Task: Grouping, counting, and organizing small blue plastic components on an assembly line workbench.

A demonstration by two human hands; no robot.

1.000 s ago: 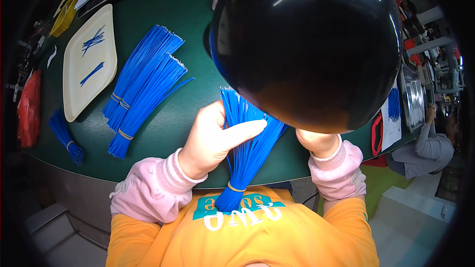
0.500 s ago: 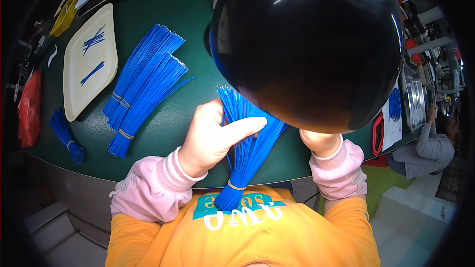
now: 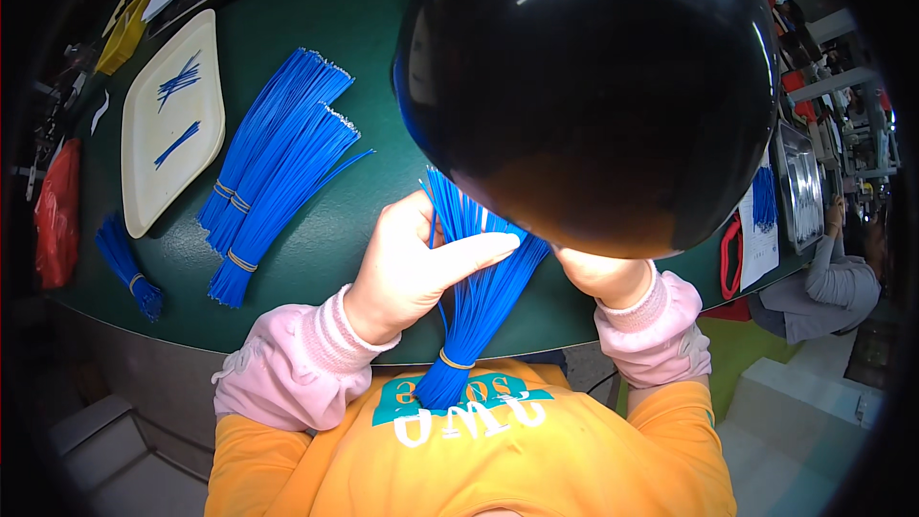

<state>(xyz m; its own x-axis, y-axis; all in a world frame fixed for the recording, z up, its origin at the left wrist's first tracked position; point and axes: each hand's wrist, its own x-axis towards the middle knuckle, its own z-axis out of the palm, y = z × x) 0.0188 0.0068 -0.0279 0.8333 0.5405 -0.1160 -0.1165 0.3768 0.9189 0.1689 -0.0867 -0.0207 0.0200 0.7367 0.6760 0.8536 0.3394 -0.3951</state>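
Observation:
My left hand (image 3: 407, 258) is closed around a fanned bundle of blue wires (image 3: 483, 302), its thumb lying across the strands. A tan rubber band ties the bundle near its lower end, which rests against my orange shirt. Bare or metal tips show at the upper end of some wires. Beside the bundle's right edge is my right hand (image 3: 605, 276), with its fingers hidden beneath a large glossy black dome (image 3: 593, 105), like a lamp hood. The dome also covers part of the bundle's upper end.
Banded bundles of blue wires (image 3: 278, 148) lie left on the green table (image 3: 383, 67), with a smaller bundle (image 3: 129, 263) farther left. A cream tray (image 3: 172, 172) holds short blue wires. A red bag (image 3: 57, 215) is at the left edge. At right, a person (image 3: 823, 278) sits.
My right hand has moved slightly left, closer to the wire bundle. The black dome sits a little farther left in view. My left hand keeps its hold.

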